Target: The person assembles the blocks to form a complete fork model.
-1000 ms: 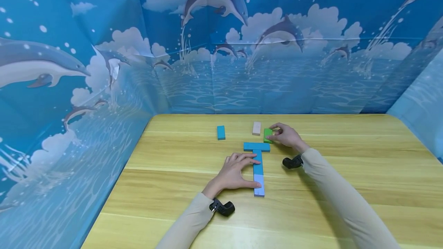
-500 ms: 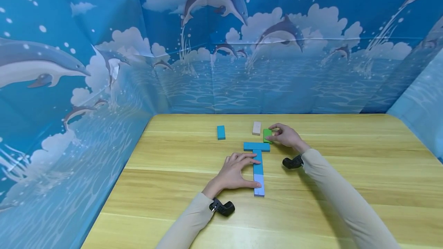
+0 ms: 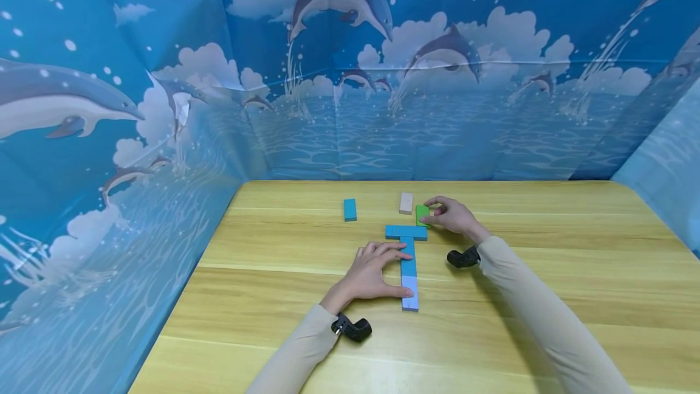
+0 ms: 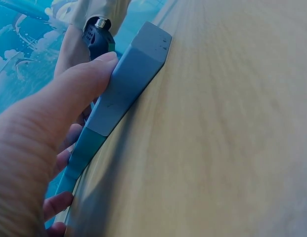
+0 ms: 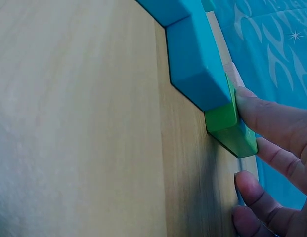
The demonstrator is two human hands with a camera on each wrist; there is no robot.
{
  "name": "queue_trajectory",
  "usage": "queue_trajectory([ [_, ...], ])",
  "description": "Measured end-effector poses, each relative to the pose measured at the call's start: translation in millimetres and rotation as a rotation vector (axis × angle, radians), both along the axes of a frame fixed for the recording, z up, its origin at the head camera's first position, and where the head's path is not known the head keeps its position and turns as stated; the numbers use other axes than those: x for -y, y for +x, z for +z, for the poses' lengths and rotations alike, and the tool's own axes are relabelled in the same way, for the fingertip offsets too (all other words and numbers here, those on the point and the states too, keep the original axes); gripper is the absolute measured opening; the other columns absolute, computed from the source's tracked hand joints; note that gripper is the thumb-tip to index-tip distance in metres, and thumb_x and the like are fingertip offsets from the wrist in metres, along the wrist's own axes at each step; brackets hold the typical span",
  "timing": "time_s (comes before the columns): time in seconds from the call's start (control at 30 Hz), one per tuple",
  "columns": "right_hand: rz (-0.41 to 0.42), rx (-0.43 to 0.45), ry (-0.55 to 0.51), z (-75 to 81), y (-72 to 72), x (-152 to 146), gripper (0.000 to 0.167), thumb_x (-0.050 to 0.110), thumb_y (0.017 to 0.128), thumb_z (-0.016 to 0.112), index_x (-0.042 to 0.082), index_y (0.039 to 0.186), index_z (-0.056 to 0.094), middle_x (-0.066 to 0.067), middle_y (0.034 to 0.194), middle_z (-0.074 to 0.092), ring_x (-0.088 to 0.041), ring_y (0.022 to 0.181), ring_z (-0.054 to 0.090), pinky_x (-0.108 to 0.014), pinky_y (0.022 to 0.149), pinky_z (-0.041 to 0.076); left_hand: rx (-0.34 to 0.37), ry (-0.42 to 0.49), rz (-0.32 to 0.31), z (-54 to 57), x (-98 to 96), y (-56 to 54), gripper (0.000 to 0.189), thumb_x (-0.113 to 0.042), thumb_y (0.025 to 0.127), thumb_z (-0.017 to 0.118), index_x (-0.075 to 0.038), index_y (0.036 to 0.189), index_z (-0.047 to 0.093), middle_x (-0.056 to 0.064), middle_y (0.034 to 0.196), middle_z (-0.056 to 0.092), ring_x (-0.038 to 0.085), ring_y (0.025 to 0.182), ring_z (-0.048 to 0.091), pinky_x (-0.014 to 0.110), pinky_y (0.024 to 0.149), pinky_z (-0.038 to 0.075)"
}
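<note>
In the head view, a blue block lies crosswise on the wooden table. Below it, a blue block and a lavender block run end to end, making a T. My left hand spreads over this stem from the left, thumb resting on the lavender block and fingertips on the blue one. At the T's upper right corner my right hand pinches a green block between thumb and fingers. The right wrist view shows the green block against the blue crossbar, with the thumb on its face.
A white block lies behind the T, just left of the green one. Farther left is a separate blue block. The table meets a dolphin-print curtain at its back and left edges.
The green block has shifted very slightly left with my right hand's fingers. My left hand stays in place on the stem blocks.
</note>
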State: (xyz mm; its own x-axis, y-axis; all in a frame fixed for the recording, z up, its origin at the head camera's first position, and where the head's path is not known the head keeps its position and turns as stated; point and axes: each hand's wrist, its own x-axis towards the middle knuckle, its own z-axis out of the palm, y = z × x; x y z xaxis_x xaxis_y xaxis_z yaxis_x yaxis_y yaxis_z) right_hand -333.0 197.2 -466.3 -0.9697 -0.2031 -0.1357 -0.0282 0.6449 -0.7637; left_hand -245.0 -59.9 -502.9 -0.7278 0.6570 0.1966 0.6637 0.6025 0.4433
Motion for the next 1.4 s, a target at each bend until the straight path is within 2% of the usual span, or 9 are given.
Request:
queue_trajectory([
  [0.93,0.004,-0.011,0.016,1.7,0.2,0.8,0.055,0.028,0.088,0.070,0.002,0.133,0.051,-0.012,0.097,0.053,-0.024,0.079,0.046,-0.033,0.062,0.039,0.004,0.005,0.004,2.5,0.5,0.0,0.067,-0.064,0.074,0.069,-0.038,0.133,0.051,-0.016,0.147,0.032,0.015,0.125,0.030,0.036,0.092,0.027],
  [1.4,0.012,-0.002,-0.013,0.6,2.2,-1.1,0.056,0.027,0.088,0.070,0.002,0.134,0.050,-0.012,0.098,0.054,-0.024,0.080,0.046,-0.034,0.063,0.038,-0.010,0.009,-0.001,1.5,-0.2,1.1,0.068,-0.063,0.073,0.070,-0.037,0.132,0.052,-0.015,0.146,0.034,0.014,0.126,0.030,0.037,0.092,0.027],
])
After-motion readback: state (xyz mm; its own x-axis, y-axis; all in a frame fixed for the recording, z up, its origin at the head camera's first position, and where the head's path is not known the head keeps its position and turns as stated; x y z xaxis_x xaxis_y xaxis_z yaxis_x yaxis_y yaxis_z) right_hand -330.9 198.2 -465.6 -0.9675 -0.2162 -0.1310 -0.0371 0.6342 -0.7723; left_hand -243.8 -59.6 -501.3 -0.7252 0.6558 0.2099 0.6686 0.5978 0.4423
